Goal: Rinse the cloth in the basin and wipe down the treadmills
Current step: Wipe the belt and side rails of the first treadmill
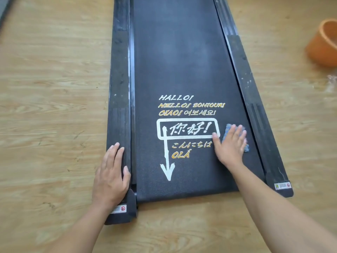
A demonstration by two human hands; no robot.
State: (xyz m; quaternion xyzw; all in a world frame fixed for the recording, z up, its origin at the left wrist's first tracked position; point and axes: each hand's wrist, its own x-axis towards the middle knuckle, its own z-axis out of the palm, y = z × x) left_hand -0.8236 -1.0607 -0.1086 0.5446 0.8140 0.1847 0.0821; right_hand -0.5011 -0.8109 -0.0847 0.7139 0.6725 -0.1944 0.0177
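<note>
A black treadmill [182,52] lies flat on the wooden floor, its belt printed with white and yellow greetings and a white arrow. My right hand [229,143] presses flat, fingers straight, on a small blue-grey cloth [227,129] at the right side of the belt, beside the white box of characters. Most of the cloth is hidden under the palm. My left hand [111,178] rests on the left side rail [119,88] near the treadmill's near end, fingers extended along the rail and thumb toward the belt.
An orange basin [324,42] stands on the floor at the right edge of view, partly cut off. A dark grey edge [4,13] of something shows at the top left corner. Wooden floor [54,88] surrounds the treadmill on both sides.
</note>
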